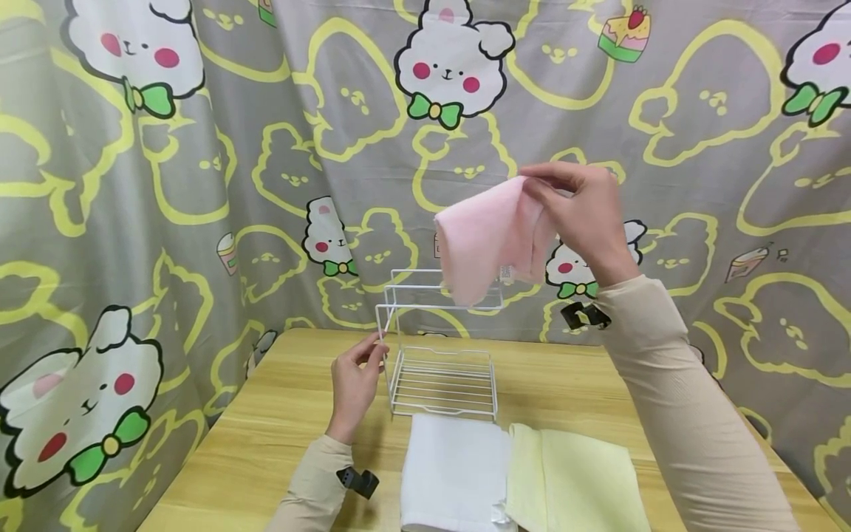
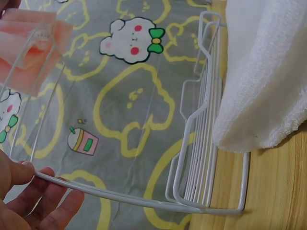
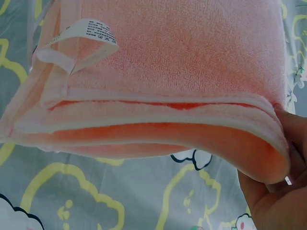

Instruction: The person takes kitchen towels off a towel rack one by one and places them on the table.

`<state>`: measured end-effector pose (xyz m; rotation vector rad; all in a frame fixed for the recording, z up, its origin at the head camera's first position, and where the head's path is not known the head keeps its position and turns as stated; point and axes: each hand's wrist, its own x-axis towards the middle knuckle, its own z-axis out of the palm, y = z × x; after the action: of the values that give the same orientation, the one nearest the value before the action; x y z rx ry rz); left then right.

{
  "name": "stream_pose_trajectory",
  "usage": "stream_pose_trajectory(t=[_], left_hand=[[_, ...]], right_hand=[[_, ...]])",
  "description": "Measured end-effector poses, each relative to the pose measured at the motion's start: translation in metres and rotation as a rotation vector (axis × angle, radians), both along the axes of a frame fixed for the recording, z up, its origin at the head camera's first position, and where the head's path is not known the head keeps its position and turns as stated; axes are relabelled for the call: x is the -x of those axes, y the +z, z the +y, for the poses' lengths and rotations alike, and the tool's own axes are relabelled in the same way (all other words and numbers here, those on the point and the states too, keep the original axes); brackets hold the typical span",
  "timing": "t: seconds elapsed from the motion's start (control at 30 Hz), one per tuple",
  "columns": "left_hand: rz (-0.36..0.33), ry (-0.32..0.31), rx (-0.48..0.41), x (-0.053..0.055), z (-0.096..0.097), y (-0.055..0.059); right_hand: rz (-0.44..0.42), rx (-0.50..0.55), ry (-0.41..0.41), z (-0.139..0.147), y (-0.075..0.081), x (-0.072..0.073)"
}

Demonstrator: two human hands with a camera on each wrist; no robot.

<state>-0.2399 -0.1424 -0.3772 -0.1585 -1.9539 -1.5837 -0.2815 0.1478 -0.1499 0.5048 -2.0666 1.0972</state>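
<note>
My right hand [image 1: 588, 214] pinches a folded pink towel [image 1: 475, 240] by one edge, and the cloth hangs in front of the upper bars of a white wire rack [image 1: 412, 306]. Whether it touches those bars I cannot tell. In the right wrist view the towel [image 3: 182, 52] shows its stacked folds and a white printed label [image 3: 98, 31]. My left hand [image 1: 355, 380] grips the rack's left upright wire, with thumb and fingers about it in the left wrist view. The rack stands on the table with a slatted lower shelf.
In front of the rack lie a folded white towel [image 1: 455, 473] and, right beside it, a folded yellow towel [image 1: 578, 480]. Both rest on the wooden table [image 1: 266, 443]. A grey patterned curtain [image 1: 266, 111] hangs behind and to the left.
</note>
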Motion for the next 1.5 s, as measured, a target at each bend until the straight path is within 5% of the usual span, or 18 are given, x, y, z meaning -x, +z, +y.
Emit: stream_pose_trajectory(t=[0.43,0.83,1.5], left_hand=[[0.013,-0.004,0.003,0.002,-0.002,-0.002],[0.018,-0.006,0.019,0.002,-0.002,-0.001],[-0.014,-0.031,0.002,0.001,-0.001,-0.003]], right_hand=[[0.055,0.104,0.019,0.009,0.004,-0.045],[0.042,0.157,-0.054,0.045,-0.023,-0.04],[0.039,0.265,-0.1,0.071,-0.045,-0.087]])
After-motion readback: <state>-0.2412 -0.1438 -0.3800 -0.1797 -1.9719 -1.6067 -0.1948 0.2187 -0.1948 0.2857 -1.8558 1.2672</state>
